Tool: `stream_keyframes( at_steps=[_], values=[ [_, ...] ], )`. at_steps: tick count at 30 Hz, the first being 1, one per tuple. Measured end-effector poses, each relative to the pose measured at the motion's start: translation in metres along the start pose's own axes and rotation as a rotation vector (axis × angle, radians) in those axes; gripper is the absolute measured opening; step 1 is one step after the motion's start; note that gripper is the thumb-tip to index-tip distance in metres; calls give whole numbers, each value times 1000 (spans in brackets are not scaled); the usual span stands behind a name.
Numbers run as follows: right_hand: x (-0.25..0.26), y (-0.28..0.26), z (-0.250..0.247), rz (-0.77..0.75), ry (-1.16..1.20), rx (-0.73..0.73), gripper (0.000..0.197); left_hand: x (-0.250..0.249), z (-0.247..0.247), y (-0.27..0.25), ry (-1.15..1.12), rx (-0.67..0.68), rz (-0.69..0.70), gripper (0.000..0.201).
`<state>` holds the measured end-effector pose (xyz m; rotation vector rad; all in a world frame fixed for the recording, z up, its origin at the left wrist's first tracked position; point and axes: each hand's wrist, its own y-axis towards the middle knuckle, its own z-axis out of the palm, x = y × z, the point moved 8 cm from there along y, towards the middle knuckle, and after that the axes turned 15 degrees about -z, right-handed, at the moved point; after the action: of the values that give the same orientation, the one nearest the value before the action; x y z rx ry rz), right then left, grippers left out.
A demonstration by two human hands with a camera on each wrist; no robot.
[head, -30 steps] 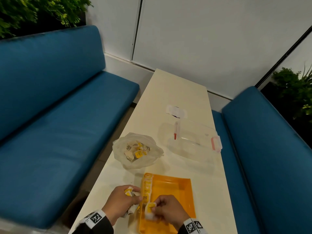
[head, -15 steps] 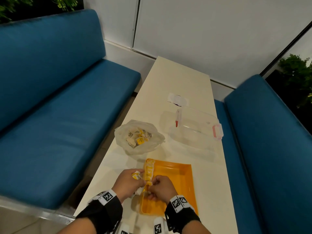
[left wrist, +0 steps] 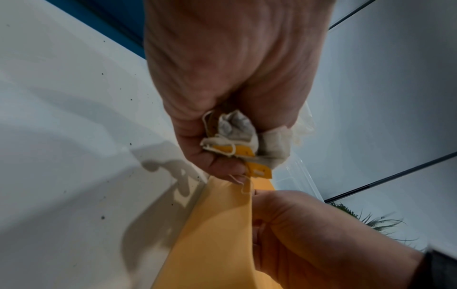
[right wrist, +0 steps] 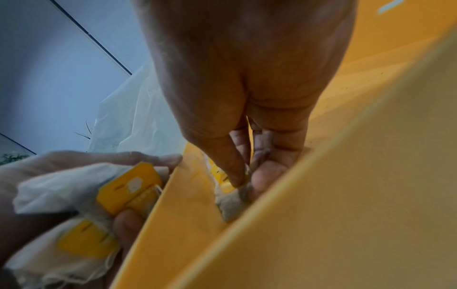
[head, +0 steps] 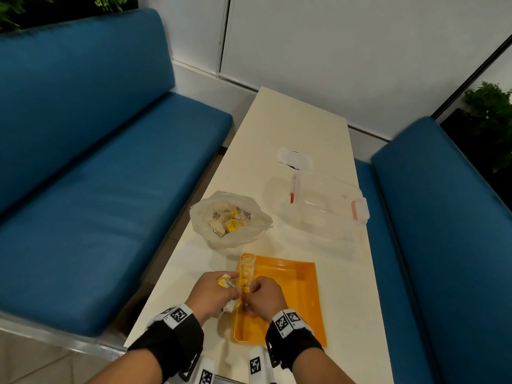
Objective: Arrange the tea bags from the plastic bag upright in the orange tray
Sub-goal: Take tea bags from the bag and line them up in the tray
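The orange tray [head: 299, 289] lies on the near end of the table, with a row of upright tea bags [head: 246, 270] along its left wall. My left hand [head: 219, 289] hovers just outside that wall and grips a bunch of tea bags [left wrist: 237, 140] with yellow tags. My right hand [head: 261, 297] reaches inside the tray; its thumb and fingers pinch one tea bag [right wrist: 232, 203] against the left wall at the near end of the row. The plastic bag [head: 230, 220] with several more tea bags lies open beyond the tray.
A clear plastic container [head: 318, 200] with pink latches stands at the right of the table [head: 299, 128], a white paper scrap [head: 293, 159] beyond it. Blue benches [head: 97, 176] flank the table on both sides.
The head view has tilted down. My right hand has carried its tea bag from the tray's near left edge into the tray, against the row. The left hand still holds its bunch.
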<state>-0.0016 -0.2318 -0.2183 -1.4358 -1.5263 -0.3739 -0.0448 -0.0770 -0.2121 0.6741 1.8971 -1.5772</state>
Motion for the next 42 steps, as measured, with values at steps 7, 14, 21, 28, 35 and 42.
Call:
stream_keyframes(
  at_steps=[7, 14, 21, 28, 35, 42],
  values=[
    [10, 4, 1, -15, 11, 35, 25, -3, -17, -5, -87, -13, -33, 31],
    [52, -16, -32, -262, 97, -61, 11, -12, -16, -22, -421, 134, -143, 10],
    [84, -40, -27, -343, 285, 101, 17, -23, 2, -30, -645, 326, -199, 30],
    [76, -32, -27, -346, 319, -5, 16, -27, 11, -33, -811, 430, -176, 30],
    [70, -26, -19, -238, 229, -101, 34, -31, 3, -26, -928, 320, -89, 28],
    [86, -27, -16, -237, 320, -64, 34, -34, -2, -25, -846, 259, -34, 26]
  ],
)
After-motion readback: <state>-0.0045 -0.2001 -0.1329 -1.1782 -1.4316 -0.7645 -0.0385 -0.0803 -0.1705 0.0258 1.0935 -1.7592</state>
